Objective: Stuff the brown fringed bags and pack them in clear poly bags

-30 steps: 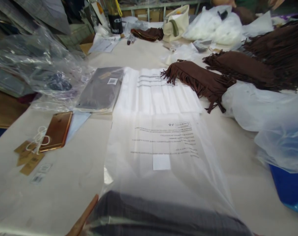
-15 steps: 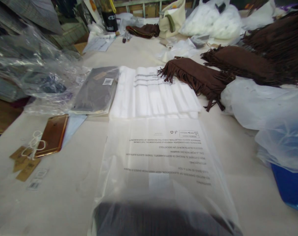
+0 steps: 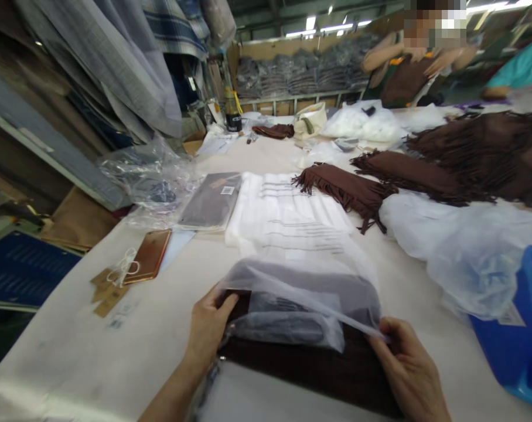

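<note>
A dark brown item (image 3: 292,360) lies at the near middle, its far part inside a translucent plastic bag (image 3: 349,278). On it rests a small clear packet (image 3: 287,328). My left hand (image 3: 211,322) pinches the bag's edge at the item's left side. At the right side, my right hand (image 3: 406,357) holds the bag's opening between thumb and fingers. Beyond the bag is a stack of white printed bags (image 3: 287,208), with a packed grey item (image 3: 211,202) to its left.
Left on the table (image 3: 68,328) are a copper-coloured phone (image 3: 150,255) and cardboard tags (image 3: 109,299). Brown fringed pieces (image 3: 340,186), crumpled plastic (image 3: 459,252) and a blue bin (image 3: 507,351) stand right. Another person (image 3: 406,76) is at the back.
The view has tilted up, showing more of the background. Both my hands have come into view, gripping the bag. The dark item now shows further up, with the small packet on it.
</note>
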`<control>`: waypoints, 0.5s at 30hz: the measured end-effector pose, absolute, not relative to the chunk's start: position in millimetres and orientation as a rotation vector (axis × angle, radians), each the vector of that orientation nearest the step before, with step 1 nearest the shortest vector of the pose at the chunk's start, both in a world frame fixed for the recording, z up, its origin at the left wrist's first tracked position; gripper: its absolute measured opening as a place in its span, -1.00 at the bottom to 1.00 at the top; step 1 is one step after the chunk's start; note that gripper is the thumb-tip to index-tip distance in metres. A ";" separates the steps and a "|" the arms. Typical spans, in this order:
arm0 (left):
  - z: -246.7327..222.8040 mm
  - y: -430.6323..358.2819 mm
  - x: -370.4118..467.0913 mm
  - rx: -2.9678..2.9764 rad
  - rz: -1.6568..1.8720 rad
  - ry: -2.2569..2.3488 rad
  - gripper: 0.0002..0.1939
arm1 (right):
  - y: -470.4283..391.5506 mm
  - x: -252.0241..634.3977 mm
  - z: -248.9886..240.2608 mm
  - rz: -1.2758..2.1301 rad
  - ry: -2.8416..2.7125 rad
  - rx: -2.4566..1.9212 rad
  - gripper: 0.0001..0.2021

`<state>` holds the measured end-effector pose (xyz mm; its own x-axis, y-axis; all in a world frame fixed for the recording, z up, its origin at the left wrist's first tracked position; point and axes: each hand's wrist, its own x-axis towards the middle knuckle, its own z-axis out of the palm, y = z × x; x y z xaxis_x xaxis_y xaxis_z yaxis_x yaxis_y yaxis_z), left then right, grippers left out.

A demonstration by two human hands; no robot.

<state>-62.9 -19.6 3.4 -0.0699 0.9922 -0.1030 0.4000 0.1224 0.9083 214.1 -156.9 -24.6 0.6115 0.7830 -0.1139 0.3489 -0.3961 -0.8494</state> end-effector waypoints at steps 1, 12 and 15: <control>1.2 -16.8 -60.8 1.404 0.972 1.610 -0.63 | -154.4 216.3 -25.3 0.625 -0.904 -1.995 -0.64; -13.5 -48.7 -92.8 1.640 1.080 1.562 -0.69 | -160.1 210.3 -27.1 0.305 -1.060 -2.121 -0.63; -23.1 -55.2 -99.9 1.843 1.141 1.542 -0.69 | -161.2 211.3 -31.4 0.214 -1.070 -2.184 -0.63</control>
